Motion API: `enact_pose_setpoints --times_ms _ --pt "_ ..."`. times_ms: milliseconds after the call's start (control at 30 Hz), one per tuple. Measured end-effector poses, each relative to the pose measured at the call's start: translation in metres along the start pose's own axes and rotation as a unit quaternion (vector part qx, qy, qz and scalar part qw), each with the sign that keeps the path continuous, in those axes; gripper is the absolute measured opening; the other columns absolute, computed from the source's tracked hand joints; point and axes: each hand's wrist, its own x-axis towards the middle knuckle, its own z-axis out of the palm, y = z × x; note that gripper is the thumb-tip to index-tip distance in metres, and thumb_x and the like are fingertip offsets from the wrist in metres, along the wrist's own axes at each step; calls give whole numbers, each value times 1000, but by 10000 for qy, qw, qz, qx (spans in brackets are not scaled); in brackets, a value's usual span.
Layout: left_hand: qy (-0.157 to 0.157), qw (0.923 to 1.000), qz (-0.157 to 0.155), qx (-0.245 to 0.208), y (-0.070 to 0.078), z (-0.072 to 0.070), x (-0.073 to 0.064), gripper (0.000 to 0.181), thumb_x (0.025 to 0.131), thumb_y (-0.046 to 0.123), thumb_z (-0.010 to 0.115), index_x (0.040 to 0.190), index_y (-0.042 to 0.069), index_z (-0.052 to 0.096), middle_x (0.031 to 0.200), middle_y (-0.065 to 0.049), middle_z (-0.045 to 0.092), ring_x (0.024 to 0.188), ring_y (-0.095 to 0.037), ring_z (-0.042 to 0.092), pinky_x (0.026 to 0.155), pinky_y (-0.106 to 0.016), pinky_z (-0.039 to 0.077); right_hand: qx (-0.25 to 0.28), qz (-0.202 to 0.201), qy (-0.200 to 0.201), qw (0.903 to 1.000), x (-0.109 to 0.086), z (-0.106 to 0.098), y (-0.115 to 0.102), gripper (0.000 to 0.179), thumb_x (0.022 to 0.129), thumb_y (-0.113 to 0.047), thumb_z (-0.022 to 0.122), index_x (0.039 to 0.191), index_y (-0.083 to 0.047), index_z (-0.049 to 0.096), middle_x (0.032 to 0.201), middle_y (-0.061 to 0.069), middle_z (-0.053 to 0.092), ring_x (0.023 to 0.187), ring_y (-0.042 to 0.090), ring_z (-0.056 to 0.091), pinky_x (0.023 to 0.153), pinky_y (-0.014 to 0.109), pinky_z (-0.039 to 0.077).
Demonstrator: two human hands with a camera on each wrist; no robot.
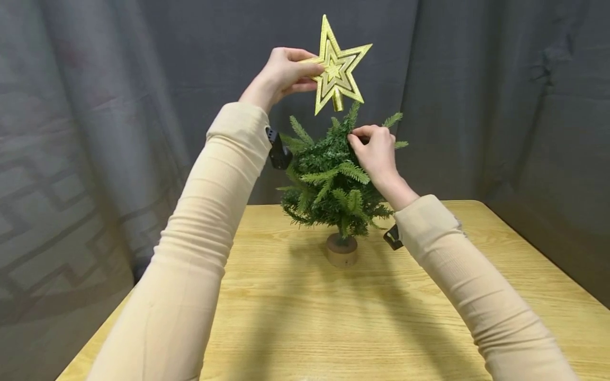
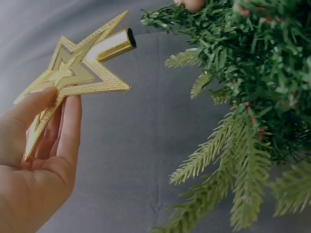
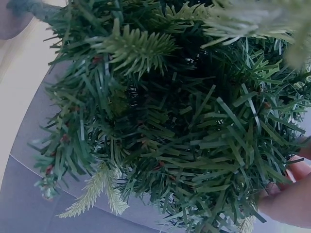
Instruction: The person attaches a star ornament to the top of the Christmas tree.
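A gold star tree topper [image 1: 333, 69] is pinched between the thumb and fingers of my left hand [image 1: 290, 71]. Its short hollow tube [image 2: 116, 44] points down just over the tip of a small artificial Christmas tree [image 1: 333, 174]; in the left wrist view a gap separates tube and branches. My right hand [image 1: 378, 153] pinches at the upper right of the tree, near its top branch [image 1: 352, 117]. In the right wrist view, green needles hide most of that hand [image 3: 286, 199], so what lies between its fingertips is partly covered.
The tree stands upright on a round wooden base [image 1: 342, 251] on a light wood table [image 1: 333, 317]. Grey curtains [image 1: 476, 106] hang behind the table and on both sides. A black wrist camera [image 1: 278, 151] sits beside the tree's left branches.
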Motion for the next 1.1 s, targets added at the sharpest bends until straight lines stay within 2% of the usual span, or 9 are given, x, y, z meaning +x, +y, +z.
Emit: enact_pose_setpoints --times_ms 133,333,600,767,900,1100 --pt "-144 9997 172 38 -1 4 0 31 85 7 67 116 4 64 88 -1 65 80 -15 65 85 -26 56 -6 -24 44 10000 0 1 0 23 91 -11 60 106 4 69 104 23 68 94 34 64 100 42 43" --pt "-277 9991 284 169 1 12 -1 32 85 8 67 117 5 64 88 -1 65 77 -14 64 84 -26 56 2 38 59 10000 0 0 -1 22 91 -11 60 106 3 70 105 23 68 95 33 64 97 42 46" --pt "-473 9980 175 389 -5 19 -2 31 85 6 68 116 4 65 91 -2 66 80 -14 64 85 -28 57 -23 87 74 9999 1 2 0 22 91 -12 60 105 3 70 104 22 69 95 33 65 95 42 47" --pt "-670 9958 34 617 -15 20 -6 34 85 7 67 119 5 64 105 -7 67 92 -18 66 86 -29 56 -57 50 184 9998 1 1 -1 22 90 -11 61 104 3 71 102 22 69 93 33 65 96 43 45" --pt "-693 9956 65 628 -18 19 -7 34 86 7 67 119 5 63 113 -9 65 97 -19 65 86 -28 56 -59 1 199 9998 2 2 -1 21 90 -10 61 104 3 71 102 22 69 94 34 65 96 43 45" --pt "-751 9945 101 722 -17 20 -6 34 85 9 67 119 5 64 107 -7 67 92 -15 64 90 -31 55 -102 -40 232 9997 2 2 1 22 90 -11 61 104 3 70 102 23 69 93 34 65 94 44 46"
